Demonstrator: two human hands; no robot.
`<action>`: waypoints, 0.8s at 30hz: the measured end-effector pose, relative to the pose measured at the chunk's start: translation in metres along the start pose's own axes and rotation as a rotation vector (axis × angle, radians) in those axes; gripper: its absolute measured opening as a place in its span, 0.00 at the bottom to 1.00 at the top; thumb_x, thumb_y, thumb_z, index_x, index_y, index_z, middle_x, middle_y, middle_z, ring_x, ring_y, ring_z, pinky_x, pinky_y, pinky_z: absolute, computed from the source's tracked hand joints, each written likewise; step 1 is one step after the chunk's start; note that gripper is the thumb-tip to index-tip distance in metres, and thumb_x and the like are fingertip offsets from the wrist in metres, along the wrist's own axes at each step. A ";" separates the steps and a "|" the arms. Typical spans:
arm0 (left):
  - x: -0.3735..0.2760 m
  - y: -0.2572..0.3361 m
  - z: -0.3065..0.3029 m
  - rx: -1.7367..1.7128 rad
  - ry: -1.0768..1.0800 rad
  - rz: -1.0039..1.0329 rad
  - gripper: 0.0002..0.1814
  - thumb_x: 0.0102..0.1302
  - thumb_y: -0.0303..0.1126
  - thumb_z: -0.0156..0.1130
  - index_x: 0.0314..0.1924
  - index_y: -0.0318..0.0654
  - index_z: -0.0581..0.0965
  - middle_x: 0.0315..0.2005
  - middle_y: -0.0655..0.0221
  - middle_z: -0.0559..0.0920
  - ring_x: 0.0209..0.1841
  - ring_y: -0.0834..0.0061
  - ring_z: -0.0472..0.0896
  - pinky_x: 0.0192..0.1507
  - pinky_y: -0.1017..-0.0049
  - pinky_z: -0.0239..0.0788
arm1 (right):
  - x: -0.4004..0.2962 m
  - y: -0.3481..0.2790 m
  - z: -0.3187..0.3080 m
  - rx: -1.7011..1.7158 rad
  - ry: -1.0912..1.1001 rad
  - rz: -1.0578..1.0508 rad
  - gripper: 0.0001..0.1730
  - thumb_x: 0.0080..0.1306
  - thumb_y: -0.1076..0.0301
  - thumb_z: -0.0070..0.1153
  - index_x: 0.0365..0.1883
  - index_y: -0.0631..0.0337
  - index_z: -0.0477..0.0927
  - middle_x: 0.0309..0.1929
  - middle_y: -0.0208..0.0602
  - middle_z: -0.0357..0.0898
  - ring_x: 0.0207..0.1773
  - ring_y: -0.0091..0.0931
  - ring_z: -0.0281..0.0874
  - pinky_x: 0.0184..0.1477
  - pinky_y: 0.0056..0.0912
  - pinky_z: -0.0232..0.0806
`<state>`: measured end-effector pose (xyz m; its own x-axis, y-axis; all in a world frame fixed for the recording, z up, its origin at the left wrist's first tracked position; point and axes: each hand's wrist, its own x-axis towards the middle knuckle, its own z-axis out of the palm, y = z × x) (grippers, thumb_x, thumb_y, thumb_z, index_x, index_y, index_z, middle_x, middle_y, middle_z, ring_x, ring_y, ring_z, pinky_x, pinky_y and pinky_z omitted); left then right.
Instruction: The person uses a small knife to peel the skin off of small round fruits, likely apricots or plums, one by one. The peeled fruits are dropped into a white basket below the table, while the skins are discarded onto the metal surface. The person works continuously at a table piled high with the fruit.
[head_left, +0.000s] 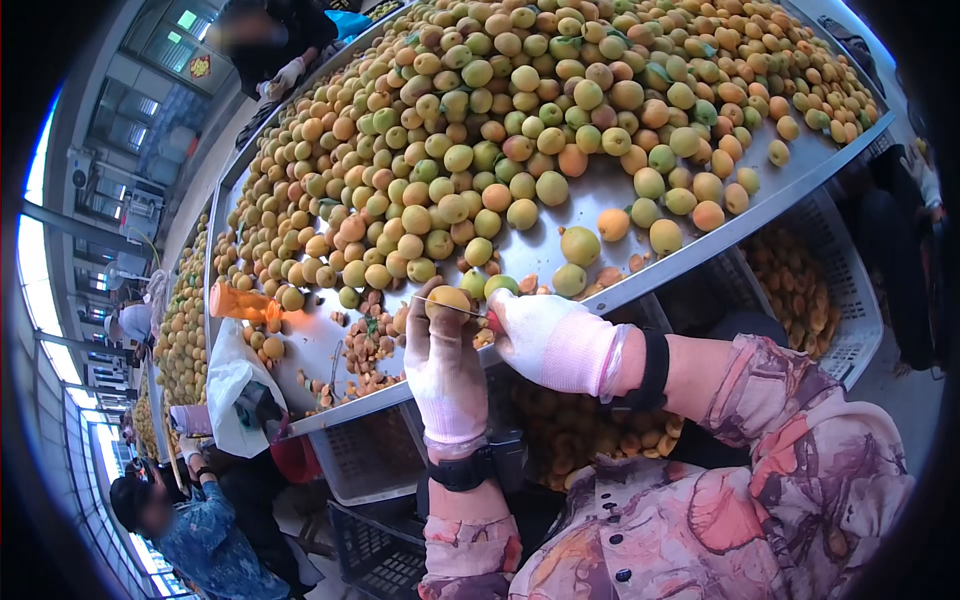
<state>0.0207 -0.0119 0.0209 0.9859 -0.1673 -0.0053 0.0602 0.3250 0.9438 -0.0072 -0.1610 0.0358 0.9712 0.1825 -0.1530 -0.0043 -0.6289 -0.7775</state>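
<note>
My left hand (448, 367), in a white knit glove with stained fingers, holds a yellow apricot (448, 300) above the near edge of a metal table (525, 251). To its right, my right hand (551, 341), gloved too, grips a small knife by its red handle (493, 321). The knife's thin blade lies across the apricot; whether it has cut in cannot be told. Whole green and orange apricots (465, 157) are heaped beyond my hands. Apricot pits and scraps (367, 341) lie left of my left hand, near the table's raised rim.
Below the rim stand a white plastic crate (855, 315) of apricot halves, another crate (367, 465) and a red container (296, 457). An orange cup (244, 302) lies on its side near a white bag (236, 390). Co-workers are at the lower left, upper left and right.
</note>
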 end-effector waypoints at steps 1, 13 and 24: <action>0.000 -0.003 -0.002 -0.077 -0.015 0.004 0.27 0.75 0.42 0.59 0.66 0.32 0.68 0.49 0.66 0.78 0.50 0.76 0.75 0.54 0.74 0.69 | 0.000 -0.003 -0.001 -0.011 -0.006 0.001 0.15 0.68 0.63 0.49 0.45 0.66 0.74 0.37 0.55 0.83 0.44 0.49 0.83 0.48 0.48 0.75; 0.009 -0.001 -0.020 -0.353 0.081 0.015 0.28 0.70 0.52 0.63 0.58 0.37 0.74 0.47 0.67 0.80 0.46 0.74 0.77 0.50 0.72 0.67 | 0.000 -0.001 0.002 -0.165 -0.022 -0.018 0.12 0.69 0.66 0.48 0.46 0.64 0.73 0.35 0.53 0.83 0.40 0.48 0.84 0.44 0.49 0.75; -0.007 0.006 0.000 0.219 0.049 -0.030 0.22 0.80 0.44 0.45 0.61 0.34 0.72 0.37 0.67 0.80 0.31 0.81 0.75 0.35 0.82 0.67 | 0.016 0.005 0.012 0.525 0.453 -0.207 0.15 0.71 0.59 0.57 0.35 0.64 0.73 0.25 0.49 0.77 0.31 0.45 0.78 0.32 0.41 0.68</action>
<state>0.0142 -0.0088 0.0261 0.9909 -0.1268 -0.0453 0.0595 0.1101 0.9921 0.0055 -0.1518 0.0223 0.9674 -0.1442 0.2081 0.1868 -0.1483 -0.9711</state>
